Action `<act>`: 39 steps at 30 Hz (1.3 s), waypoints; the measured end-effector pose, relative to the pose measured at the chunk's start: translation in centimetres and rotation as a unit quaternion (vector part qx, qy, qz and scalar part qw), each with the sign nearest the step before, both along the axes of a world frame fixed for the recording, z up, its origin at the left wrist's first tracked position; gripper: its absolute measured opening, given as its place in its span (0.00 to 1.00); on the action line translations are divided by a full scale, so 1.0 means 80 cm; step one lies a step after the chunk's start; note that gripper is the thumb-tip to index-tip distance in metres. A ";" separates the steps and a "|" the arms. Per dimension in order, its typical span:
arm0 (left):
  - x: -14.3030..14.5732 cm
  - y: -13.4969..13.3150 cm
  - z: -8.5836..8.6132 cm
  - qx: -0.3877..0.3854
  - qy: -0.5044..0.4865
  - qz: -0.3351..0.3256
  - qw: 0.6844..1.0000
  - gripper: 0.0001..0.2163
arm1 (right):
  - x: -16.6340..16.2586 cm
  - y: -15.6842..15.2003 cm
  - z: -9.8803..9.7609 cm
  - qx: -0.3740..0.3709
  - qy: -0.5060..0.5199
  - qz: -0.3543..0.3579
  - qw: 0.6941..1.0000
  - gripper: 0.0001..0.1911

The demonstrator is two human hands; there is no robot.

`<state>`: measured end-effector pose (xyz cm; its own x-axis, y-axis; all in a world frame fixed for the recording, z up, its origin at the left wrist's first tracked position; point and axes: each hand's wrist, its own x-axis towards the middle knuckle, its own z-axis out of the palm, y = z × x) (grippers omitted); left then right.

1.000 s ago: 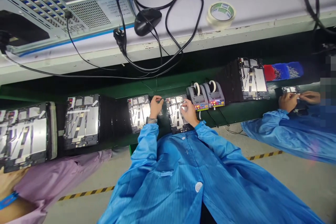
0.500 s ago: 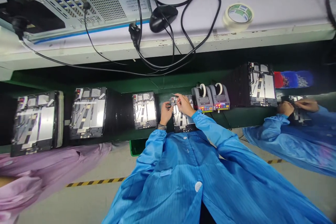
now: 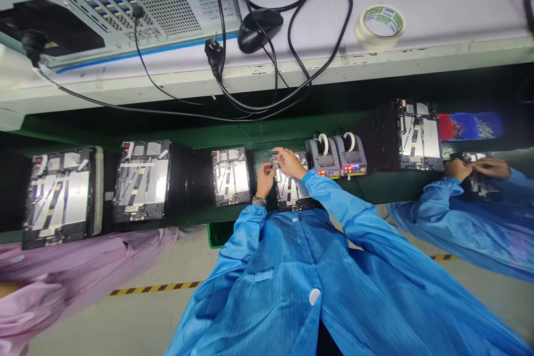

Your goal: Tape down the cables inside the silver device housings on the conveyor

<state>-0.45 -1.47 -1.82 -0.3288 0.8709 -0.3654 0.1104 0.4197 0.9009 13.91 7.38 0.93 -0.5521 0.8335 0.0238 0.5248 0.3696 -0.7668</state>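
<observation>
From the head camera, the left hand [image 3: 265, 179] and right hand [image 3: 290, 163] are close together, their fingertips [image 3: 278, 160] pinching a small metal part [image 3: 275, 162], too small to make out, just above a tablet panel [image 3: 291, 193] on a green conveyor [image 3: 258, 136]. Two tape dispensers [image 3: 336, 157] stand just to the right, and another panel [image 3: 231, 176] lies just left. Further right, a co-worker's hands [image 3: 471, 168] work on a third panel [image 3: 479, 189]. A computer case [image 3: 167, 11], mouse [image 3: 259, 30] and masking tape [image 3: 380, 25] sit on the white shelf [image 3: 438, 11] above.
</observation>
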 end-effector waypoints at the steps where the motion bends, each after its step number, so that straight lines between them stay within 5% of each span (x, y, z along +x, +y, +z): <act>1: 0.001 0.000 0.001 -0.001 0.002 0.002 1.000 0.10 | 0.001 0.000 0.000 0.000 0.001 0.001 1.000 0.32; 26: 0.013 0.014 0.006 -0.001 0.033 0.039 0.999 0.08 | 0.009 -0.011 0.010 0.009 -0.055 -0.010 0.998 0.30; 32: 0.009 0.016 0.013 -0.022 0.053 0.024 0.998 0.10 | 0.015 -0.028 0.016 -0.022 0.058 -0.084 0.995 0.27; 35: 0.009 0.015 0.015 -0.027 0.067 0.017 0.997 0.12 | 0.019 -0.054 0.026 -0.184 0.208 -0.146 0.950 0.25; 39: 0.008 0.011 0.008 -0.015 0.075 0.015 0.997 0.12 | 0.020 -0.102 0.036 -0.434 0.386 -0.193 0.790 0.29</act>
